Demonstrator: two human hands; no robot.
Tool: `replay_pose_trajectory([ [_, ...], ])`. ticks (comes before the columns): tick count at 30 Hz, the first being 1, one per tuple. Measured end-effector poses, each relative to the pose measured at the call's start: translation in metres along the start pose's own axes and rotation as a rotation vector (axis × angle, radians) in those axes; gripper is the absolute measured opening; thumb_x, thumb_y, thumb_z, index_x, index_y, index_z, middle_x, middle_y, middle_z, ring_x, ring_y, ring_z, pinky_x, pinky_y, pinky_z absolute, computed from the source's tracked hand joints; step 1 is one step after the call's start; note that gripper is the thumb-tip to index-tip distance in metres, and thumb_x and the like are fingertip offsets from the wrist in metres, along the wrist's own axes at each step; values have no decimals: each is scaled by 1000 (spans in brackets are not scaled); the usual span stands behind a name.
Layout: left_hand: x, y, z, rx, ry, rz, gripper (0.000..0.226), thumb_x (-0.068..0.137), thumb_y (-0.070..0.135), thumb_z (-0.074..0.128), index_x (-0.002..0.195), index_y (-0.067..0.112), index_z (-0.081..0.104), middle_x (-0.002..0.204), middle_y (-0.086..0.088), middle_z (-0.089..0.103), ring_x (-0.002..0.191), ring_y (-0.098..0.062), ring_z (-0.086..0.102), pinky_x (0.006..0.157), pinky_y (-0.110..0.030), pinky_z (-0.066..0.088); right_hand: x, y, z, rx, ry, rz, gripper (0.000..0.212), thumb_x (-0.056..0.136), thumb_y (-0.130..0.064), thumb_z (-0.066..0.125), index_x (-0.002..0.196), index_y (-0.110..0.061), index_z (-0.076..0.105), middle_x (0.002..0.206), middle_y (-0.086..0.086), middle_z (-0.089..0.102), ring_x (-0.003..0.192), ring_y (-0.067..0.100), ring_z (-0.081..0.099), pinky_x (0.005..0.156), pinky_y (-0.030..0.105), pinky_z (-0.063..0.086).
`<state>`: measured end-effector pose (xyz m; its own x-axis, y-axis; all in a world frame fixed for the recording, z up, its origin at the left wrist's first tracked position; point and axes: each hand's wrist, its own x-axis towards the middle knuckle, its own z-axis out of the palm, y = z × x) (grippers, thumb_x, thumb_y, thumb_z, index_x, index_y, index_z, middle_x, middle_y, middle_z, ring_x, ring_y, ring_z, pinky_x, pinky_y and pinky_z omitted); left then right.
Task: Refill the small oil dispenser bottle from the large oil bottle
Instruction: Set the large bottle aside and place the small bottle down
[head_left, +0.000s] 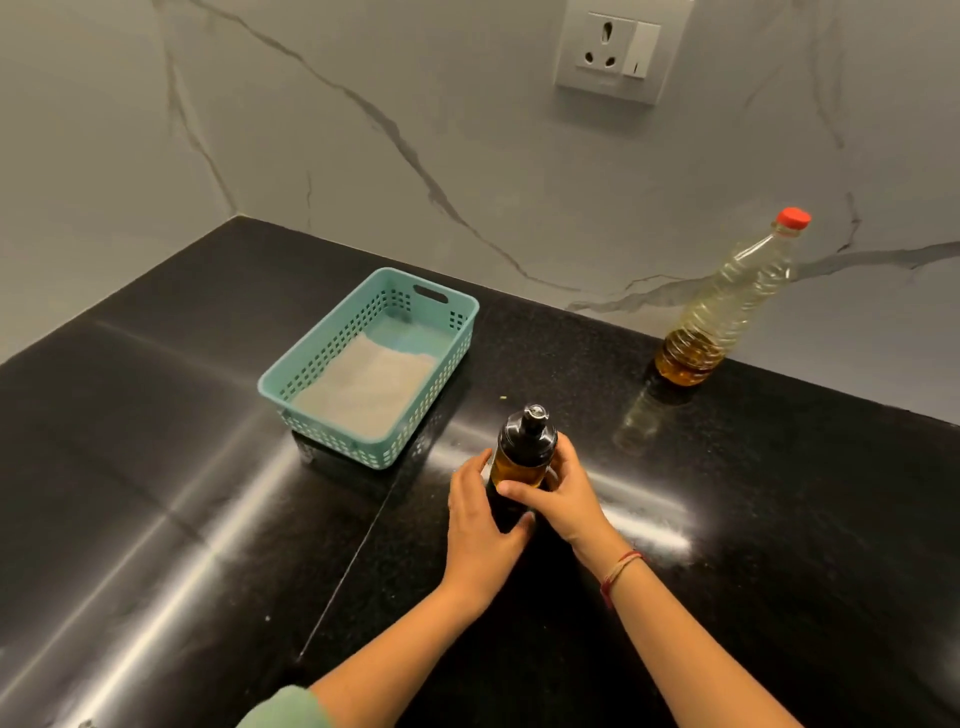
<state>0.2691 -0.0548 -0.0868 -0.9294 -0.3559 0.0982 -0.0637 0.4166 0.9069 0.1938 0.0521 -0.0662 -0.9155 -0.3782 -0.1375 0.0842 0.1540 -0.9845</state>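
**A:** What have the two grips got?

**B:** Both are on the small oil dispenser bottle (521, 462). The left grip (483, 525) wraps the lower body from the left, with its thumb lying across the front. The right grip (558, 493) clasps the bottle from the right, a little higher. Its thumb lies over the amber glass just under the black pump cap (527, 434).

**A:** Is the bottle lifted?

**B:** I cannot tell, because the hands hide its base. It is upright with the cap on, over the near middle of the glossy black surface (156, 467).

**A:** And the big one?

**B:** The large oil bottle (727, 306) stands upright well apart from the hands, back and to the right, near the veined marble wall (363, 130). Its red cap (793, 218) is on. Amber oil shows only in the lower part, and the plastic above it looks pale.

**A:** Anything else out there?

**B:** A teal basket (275, 384) sits to the left of the dispenser and further back, apart from both bottles. A pale liner (369, 384) lies flat in its bottom; whether it is cloth or paper I cannot tell. A socket plate (613, 49) is fixed high on the wall. A red thread band (621, 571) circles the right wrist, and a green sleeve (285, 709) shows on the left arm at the bottom edge.
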Motion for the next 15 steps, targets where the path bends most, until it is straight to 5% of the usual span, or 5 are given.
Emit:
replay_pose_trajectory([
  [2,15,3,-3,-50,-55,-5,76,72,14,80,133,30,39,123,15,43,115,4,43,95,-3,34,4,-2,5,-26,28,-29,76,52,-26,88,118,-27,50,114,-2,62,109,14,61,95,32,48],
  [7,49,4,-8,-108,-139,-2,64,67,3,75,115,41,53,110,17,66,103,6,60,89,-21,50,13,0,7,-112,128,-92,70,56,-18,86,117,-26,52,109,-8,64,105,5,61,90,20,46],
  [15,70,6,1,-161,-161,49,68,61,9,86,112,47,59,106,28,68,100,7,64,86,-11,48,22,-5,-8,-162,234,-139,63,57,-13,89,111,-26,60,101,-11,68,97,0,63,82,14,48],
])
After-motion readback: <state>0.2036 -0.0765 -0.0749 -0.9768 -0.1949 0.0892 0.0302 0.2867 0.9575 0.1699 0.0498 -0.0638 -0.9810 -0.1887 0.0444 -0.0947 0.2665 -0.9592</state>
